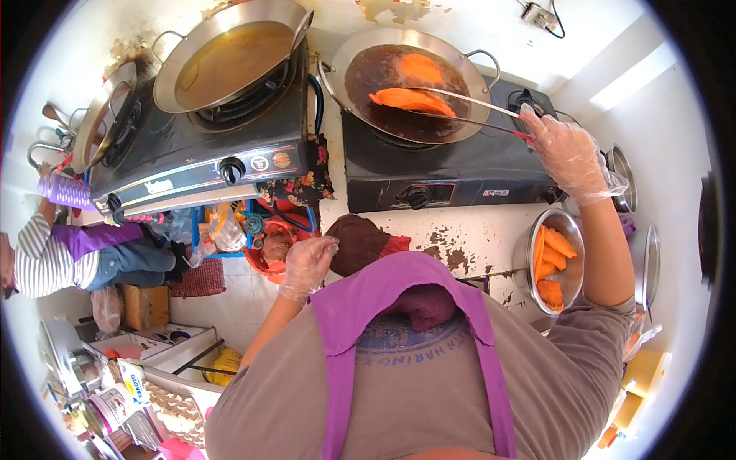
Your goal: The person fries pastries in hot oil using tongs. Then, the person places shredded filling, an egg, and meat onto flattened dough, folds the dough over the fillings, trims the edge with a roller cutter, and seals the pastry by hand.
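My right hand [566, 153], in a clear plastic glove, grips long metal tongs [481, 102] with red on the handle. The tongs reach over a wok of dark oil [368, 84], their tips at an orange battered piece [412, 101]. Another orange piece [419, 69] floats in the oil behind it. My left hand [307, 264], also gloved, hangs low before the stove by a dark cloth [356, 244]; its fingers are curled, with nothing visible in them. At my right, a steel bowl [521, 264] holds several orange pieces [553, 253].
The wok sits on a black gas stove [383, 176]. A second wok of lighter oil [165, 88] stands on another stove [207, 153] to the left. Another person [69, 261] is at the far left, one hand near a purple basket [65, 190]. Egg trays [176, 414] lie behind at lower left.
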`<control>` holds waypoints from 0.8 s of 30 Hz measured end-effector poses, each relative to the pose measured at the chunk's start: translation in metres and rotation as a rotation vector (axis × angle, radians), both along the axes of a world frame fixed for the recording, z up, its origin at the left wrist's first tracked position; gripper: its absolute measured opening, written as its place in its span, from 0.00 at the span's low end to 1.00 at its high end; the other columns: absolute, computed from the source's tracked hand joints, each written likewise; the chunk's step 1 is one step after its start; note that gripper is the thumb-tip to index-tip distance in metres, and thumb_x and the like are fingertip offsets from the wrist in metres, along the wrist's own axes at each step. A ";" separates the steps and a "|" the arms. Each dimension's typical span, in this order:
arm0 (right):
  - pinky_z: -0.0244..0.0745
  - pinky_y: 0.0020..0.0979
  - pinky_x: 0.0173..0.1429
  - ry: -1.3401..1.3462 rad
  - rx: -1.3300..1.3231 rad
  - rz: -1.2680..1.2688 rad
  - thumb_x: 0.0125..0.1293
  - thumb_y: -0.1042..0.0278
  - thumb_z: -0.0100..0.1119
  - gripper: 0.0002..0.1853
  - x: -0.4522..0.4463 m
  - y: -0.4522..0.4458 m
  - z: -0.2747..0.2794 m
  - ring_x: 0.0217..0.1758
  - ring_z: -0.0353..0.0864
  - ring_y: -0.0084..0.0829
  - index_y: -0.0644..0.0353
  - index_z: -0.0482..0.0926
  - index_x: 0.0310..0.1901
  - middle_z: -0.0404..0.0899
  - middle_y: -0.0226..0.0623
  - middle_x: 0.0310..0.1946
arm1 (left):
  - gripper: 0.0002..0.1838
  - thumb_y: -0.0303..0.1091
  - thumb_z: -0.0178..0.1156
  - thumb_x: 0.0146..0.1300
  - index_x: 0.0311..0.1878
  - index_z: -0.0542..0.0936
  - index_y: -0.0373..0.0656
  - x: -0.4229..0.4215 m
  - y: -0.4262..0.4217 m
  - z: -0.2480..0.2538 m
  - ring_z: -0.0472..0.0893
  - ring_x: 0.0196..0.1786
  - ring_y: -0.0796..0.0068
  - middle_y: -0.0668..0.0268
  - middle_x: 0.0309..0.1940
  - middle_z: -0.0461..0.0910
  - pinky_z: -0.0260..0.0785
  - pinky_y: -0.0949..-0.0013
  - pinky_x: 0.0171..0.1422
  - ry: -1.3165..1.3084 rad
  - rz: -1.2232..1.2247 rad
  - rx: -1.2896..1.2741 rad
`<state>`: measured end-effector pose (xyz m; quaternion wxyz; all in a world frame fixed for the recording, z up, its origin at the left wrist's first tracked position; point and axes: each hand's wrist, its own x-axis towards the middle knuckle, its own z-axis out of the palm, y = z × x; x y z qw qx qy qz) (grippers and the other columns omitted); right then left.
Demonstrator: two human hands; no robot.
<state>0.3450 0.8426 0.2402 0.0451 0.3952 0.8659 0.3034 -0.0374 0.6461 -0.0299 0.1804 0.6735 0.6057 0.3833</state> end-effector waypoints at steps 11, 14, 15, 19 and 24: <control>0.77 0.34 0.33 -0.066 0.042 0.020 0.60 0.75 0.56 0.25 -0.033 -0.032 0.002 0.30 0.81 0.33 0.56 0.72 0.61 0.75 0.34 0.31 | 0.07 0.31 0.61 0.62 0.41 0.84 0.42 0.001 0.000 0.000 0.84 0.40 0.57 0.58 0.37 0.85 0.75 0.59 0.44 -0.050 -0.043 -0.018; 0.77 0.34 0.34 -0.082 0.046 -0.023 0.60 0.75 0.56 0.25 -0.043 -0.039 0.007 0.31 0.81 0.32 0.56 0.71 0.61 0.75 0.34 0.30 | 0.07 0.31 0.61 0.62 0.41 0.84 0.43 0.003 0.002 0.002 0.84 0.39 0.57 0.58 0.36 0.85 0.75 0.60 0.43 -0.050 -0.052 -0.010; 0.77 0.34 0.34 -0.088 0.033 -0.038 0.60 0.75 0.56 0.25 -0.043 -0.040 0.010 0.31 0.82 0.33 0.55 0.71 0.62 0.76 0.34 0.31 | 0.07 0.31 0.61 0.62 0.41 0.84 0.43 0.004 0.002 0.004 0.84 0.39 0.57 0.58 0.36 0.85 0.75 0.60 0.43 -0.041 -0.046 -0.020; 0.77 0.35 0.36 -0.110 -0.006 -0.078 0.60 0.74 0.58 0.26 -0.042 -0.046 0.034 0.34 0.82 0.33 0.54 0.71 0.62 0.77 0.34 0.31 | 0.07 0.32 0.62 0.61 0.41 0.85 0.43 0.004 0.000 0.005 0.84 0.39 0.58 0.59 0.36 0.85 0.74 0.60 0.44 -0.072 -0.030 -0.065; 0.77 0.38 0.41 -0.012 -0.114 -0.171 0.55 0.72 0.66 0.28 -0.037 -0.055 0.064 0.37 0.82 0.38 0.50 0.74 0.60 0.79 0.35 0.32 | 0.06 0.30 0.64 0.59 0.40 0.83 0.45 0.002 0.000 0.005 0.85 0.38 0.59 0.62 0.35 0.86 0.76 0.61 0.43 -0.018 -0.030 -0.027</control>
